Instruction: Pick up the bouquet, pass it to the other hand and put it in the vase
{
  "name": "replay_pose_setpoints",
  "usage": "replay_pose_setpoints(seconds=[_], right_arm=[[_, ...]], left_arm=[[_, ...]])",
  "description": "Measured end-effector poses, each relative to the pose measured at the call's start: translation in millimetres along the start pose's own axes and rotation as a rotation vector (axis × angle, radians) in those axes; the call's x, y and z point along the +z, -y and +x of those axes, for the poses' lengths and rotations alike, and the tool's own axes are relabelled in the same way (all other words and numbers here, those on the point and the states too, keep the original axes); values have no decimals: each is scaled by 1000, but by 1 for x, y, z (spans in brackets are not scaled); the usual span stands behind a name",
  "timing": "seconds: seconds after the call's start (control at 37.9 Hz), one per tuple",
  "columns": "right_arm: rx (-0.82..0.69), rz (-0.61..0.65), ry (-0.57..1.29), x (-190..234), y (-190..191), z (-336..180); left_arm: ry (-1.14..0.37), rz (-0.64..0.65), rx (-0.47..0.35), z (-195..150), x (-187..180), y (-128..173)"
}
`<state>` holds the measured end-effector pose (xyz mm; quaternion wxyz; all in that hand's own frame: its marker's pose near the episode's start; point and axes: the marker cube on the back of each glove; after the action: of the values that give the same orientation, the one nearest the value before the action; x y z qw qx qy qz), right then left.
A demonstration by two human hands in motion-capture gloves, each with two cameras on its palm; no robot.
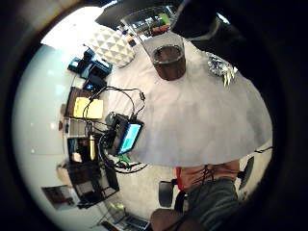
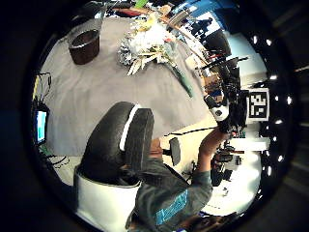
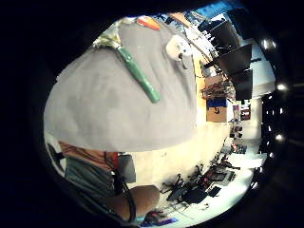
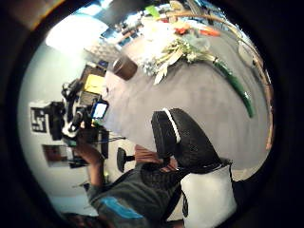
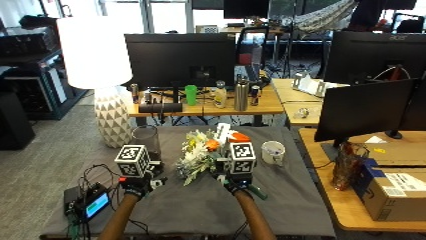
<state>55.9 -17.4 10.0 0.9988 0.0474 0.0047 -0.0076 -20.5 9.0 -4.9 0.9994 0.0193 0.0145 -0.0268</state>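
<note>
small screen device point(image 5: 89, 204) sits at the left edge of the surface point(image 5: 180, 205), which is covered in grey cloth. left hand point(image 5: 136, 186) hovers above the surface just in front of the vase point(image 5: 147, 144); its fingers are hidden in the outside view, can't tell how curled they are, and nothing shows in its grip. the vase is clear glass with dark fill at the bottom, upright at the back left. the bouquet point(image 5: 203, 150) lies flat mid-surface just right of the vase, white and orange blooms, green wrapped stem point(image 4: 235, 86) pointing toward the right. right hand point(image 5: 237, 181) is over the stem end; can't tell the state of its fingers or whether they touch the stem. white mug point(image 5: 272, 152) stands right of the bouquet.
</note>
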Motion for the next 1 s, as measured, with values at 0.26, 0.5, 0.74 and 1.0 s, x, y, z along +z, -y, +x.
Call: replay_pose_setpoints(seconds=[0.26,0.5,0.74,1.0], right_arm=[[97,146,61,37,40,80],[147,109,78,99,77,130],[198,-94,57,112,47,138],[251,-287,101,124,24,132]], left_arm=[[-7,38,21,5,11,2],[-12,27,6,5,20,5],[-10,3,-9,-1,32,10],[-22,-30,-20,-2,43,16]])
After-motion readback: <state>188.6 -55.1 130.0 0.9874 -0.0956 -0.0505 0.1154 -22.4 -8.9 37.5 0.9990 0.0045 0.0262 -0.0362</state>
